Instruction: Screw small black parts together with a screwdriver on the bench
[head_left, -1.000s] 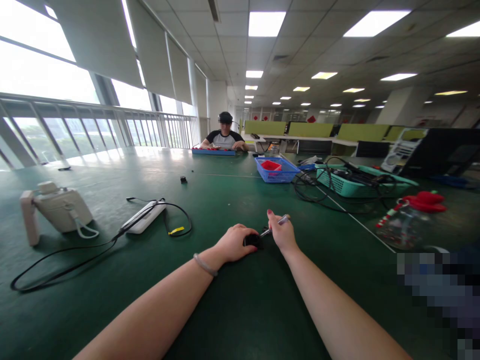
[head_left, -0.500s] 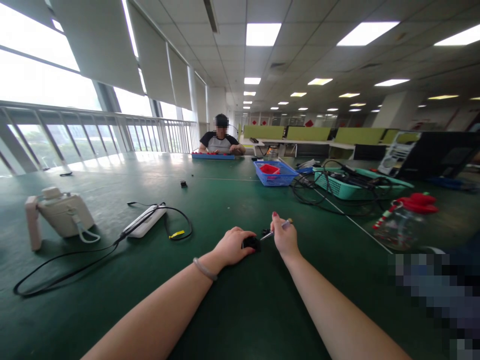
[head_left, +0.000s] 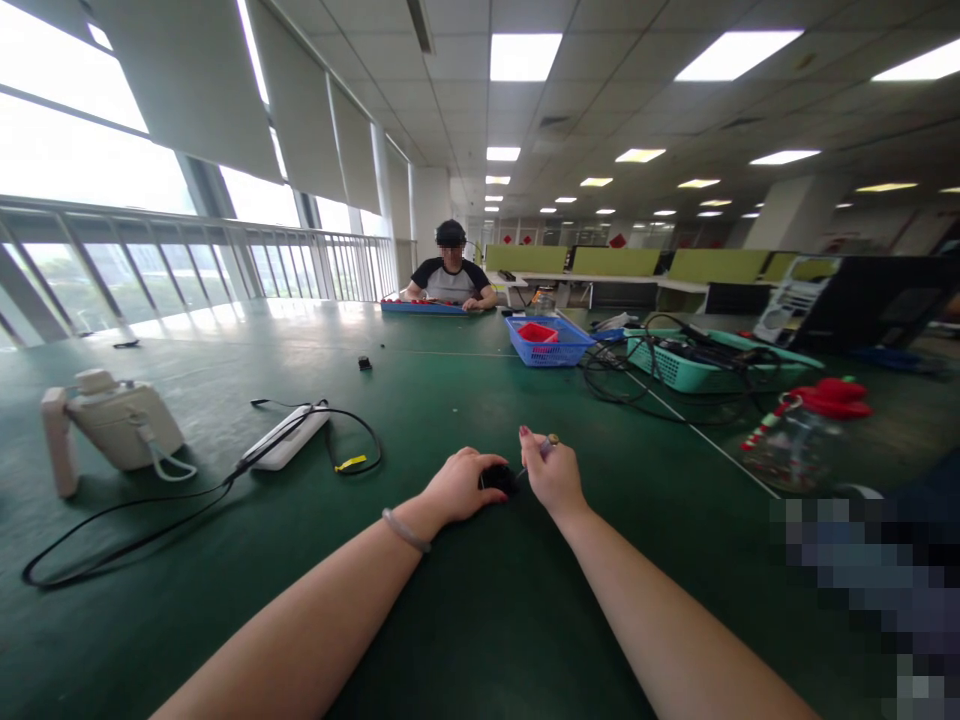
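So the right hand [head_left: 553,475] has shifted left since half a second ago and now sits closer to the left hand [head_left: 459,488], both around the centre of the frame, a bit below the middle. The right one's closed around a slim tool with a pale purplish handle and brownish end [head_left: 552,442], its thin shaft angled down-left at a small, dark black object [head_left: 495,477]. Can't tell if the tip's actually touching. That black object is on the dark green tabletop [head_left: 427,630], gripped between the left thumb and fingers; too dark and too covered to make out properly.

Left of frame there's a flat white slab [head_left: 283,447] with a black cord across it, plus a squarish beige bottle [head_left: 131,425]. Right of centre: a blue plastic basket [head_left: 551,352] with a red container [head_left: 538,332] inside.
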